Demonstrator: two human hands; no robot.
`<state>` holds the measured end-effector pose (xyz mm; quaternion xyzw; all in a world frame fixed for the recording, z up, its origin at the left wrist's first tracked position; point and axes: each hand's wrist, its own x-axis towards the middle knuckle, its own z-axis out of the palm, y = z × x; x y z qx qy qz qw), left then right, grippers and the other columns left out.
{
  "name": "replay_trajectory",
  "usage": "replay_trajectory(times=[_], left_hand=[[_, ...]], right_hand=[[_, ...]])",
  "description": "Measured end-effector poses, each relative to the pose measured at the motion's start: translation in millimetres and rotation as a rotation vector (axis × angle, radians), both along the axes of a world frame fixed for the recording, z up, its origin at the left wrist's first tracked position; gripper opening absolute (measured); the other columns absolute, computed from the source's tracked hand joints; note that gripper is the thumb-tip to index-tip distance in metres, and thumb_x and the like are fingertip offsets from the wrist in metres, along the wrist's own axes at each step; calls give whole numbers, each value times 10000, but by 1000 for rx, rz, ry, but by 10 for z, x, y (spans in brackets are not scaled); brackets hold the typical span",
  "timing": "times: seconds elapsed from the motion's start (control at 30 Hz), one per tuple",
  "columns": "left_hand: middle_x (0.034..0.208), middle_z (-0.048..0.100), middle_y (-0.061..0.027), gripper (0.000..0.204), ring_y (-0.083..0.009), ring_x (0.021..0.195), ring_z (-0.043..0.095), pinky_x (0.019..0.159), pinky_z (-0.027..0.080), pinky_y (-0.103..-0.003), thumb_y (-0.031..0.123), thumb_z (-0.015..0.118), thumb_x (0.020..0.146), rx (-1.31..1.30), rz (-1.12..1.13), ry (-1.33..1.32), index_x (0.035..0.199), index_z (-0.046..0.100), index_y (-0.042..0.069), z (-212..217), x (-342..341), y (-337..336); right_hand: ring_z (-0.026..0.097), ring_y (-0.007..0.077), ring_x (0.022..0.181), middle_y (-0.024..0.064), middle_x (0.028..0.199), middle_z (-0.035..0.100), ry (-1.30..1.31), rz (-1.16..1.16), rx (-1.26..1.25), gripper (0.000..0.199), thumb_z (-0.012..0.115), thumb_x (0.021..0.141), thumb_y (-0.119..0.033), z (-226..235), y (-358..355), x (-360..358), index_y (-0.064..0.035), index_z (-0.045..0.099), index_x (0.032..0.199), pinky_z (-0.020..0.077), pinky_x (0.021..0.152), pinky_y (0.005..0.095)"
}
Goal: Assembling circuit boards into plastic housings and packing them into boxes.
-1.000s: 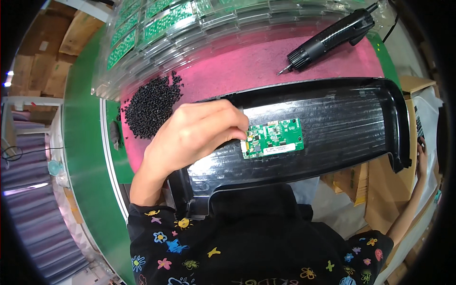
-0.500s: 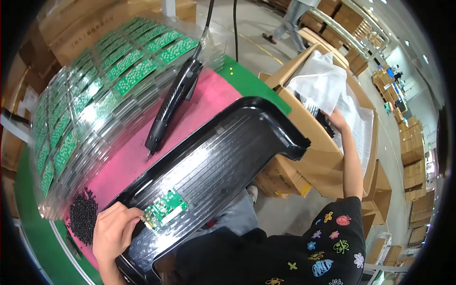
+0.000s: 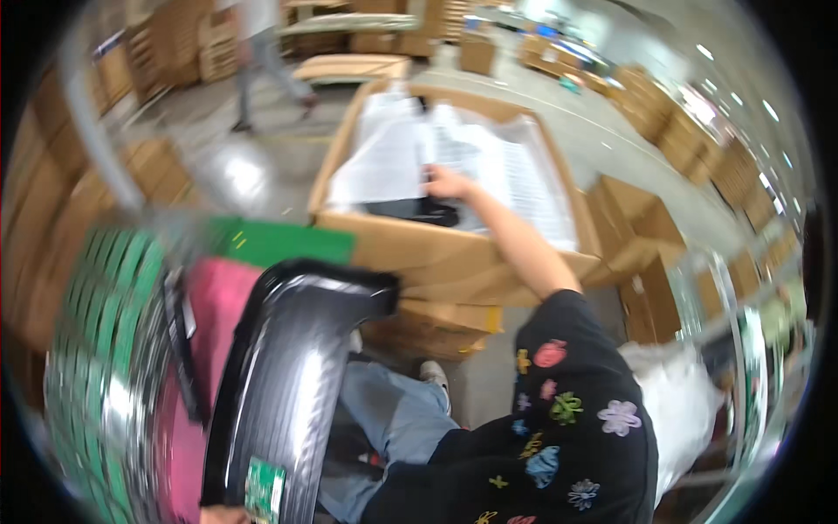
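My right hand [image 3: 447, 183] touches a black part [image 3: 419, 210] in the tan cardboard box [image 3: 436, 249], white plastic sheets [image 3: 471, 157] all around my fingertips. My sleeve [image 3: 576, 410] is black with pink, green, blue and yellow flower prints. Jeans [image 3: 393, 419] light blue. By my left fingers [image 3: 223, 515], at the bottom edge, a green circuit board [image 3: 264, 489] on a glossy black housing [image 3: 279, 375]. Further left of those fingers a pink mat [image 3: 214, 306], a green table surface [image 3: 279, 243], and clear trays of green boards [image 3: 96, 349]. Brown boxes [image 3: 637, 227] beyond.

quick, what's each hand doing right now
Left hand: barely in view beside the small green circuit board; grip cannot be told.
Right hand: reaching into the open cardboard box; blurred.
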<state>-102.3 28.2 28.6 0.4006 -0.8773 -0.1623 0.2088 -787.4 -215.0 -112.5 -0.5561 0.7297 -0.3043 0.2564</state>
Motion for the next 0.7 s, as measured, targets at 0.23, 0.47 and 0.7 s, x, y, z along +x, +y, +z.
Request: replay_trajectory(times=[0.23,0.47,0.7], left_hand=[[936,668,-167,198,-314,839,635,787,523,-370,-84,660,844,-60,-46,-25,1025,672,-5,-189,-60,-176],[901,696,-123,159,-260,829,678,755,540,-330,-55,702,821,-2,-11,-148,961,710,19,89,-362,-225],[942,664,-122,89,-277,877,631,770,507,-382,50,628,885,61,86,-89,954,680,30,2,-19,-64]], right_hand=[[659,262,903,161,967,689,168,-47,-104,484,752,756,-242,-108,-34,-293,-67,619,1187,529,805,373],[624,343,1113,202,1161,666,168,-142,-80,529,745,723,-275,-155,-119,-235,-30,636,1179,495,958,396],[607,360,1140,211,1219,645,283,111,-55,568,689,763,-315,48,-108,25,-36,617,1253,483,980,445]])
